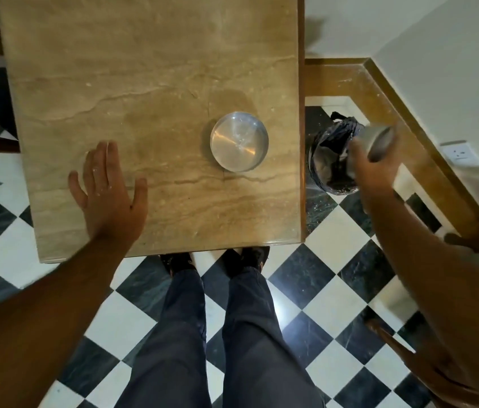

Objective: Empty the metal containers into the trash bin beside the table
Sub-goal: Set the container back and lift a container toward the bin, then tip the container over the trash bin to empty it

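A round metal container [239, 141] stands upright on the beige marble table [144, 69], near its right edge, and looks bare inside. To the right of the table, on the floor, stands the trash bin [328, 160] lined with a dark bag. My right hand [373, 169] is shut on a second metal container [379, 141], tilted on its side over the bin; it is blurred. My left hand [108, 187] lies flat on the table at the front left, fingers spread, holding nothing.
A black-and-white checkered floor surrounds the table. A brown skirting ledge [379, 92] and a white wall with a socket [457, 151] run behind the bin. My legs and shoes [250, 257] stand at the table's front edge.
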A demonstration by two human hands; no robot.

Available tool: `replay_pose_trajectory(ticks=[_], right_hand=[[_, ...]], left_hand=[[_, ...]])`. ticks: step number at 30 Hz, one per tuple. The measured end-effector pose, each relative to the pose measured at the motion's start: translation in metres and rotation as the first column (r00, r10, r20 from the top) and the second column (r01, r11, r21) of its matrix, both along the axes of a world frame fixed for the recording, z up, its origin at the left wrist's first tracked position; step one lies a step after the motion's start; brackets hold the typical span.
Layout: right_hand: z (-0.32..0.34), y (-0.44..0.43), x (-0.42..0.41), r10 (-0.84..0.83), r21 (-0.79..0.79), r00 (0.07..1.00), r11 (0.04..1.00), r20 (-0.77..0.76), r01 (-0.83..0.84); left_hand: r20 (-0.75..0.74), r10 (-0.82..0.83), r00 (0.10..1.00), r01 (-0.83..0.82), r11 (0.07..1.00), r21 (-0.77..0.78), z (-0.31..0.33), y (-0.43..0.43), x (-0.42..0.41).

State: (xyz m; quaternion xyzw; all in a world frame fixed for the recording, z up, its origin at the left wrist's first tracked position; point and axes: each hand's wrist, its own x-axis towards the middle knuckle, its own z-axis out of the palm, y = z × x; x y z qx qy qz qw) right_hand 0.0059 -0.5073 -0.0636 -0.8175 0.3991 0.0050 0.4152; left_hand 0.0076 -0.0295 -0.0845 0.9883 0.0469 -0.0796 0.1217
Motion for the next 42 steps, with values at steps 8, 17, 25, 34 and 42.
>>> replay_pose_trajectory(ticks=[8, 17, 25, 34, 42], right_hand=[[-0.004, -0.014, 0.007, -0.038, -0.136, 0.987, 0.991, -0.157, 0.017], [-0.002, -0.003, 0.017, -0.051, -0.198, 0.986, 0.980, -0.161, 0.019], [-0.019, 0.015, 0.030, -0.100, -0.169, 0.948, 0.984, -0.302, 0.050], [-0.030, 0.002, 0.013, -0.160, -0.168, 0.899, 0.981, -0.407, 0.099], [0.069, 0.071, 0.051, -0.117, 0.821, 0.993, 0.570, 0.030, 0.043]], left_hand=[[-0.003, 0.047, 0.999, -0.047, 0.999, -0.007, -0.006, -0.009, 0.008], [-0.015, 0.076, 0.997, -0.076, 0.997, 0.013, -0.013, -0.002, -0.006], [-0.038, 0.104, 0.994, -0.103, 0.995, 0.007, -0.006, -0.001, -0.018], [-0.073, 0.084, 0.994, -0.086, 0.996, -0.023, 0.009, -0.017, -0.018], [0.048, -0.137, 0.989, 0.145, 0.955, -0.260, 0.042, -0.052, 0.012]])
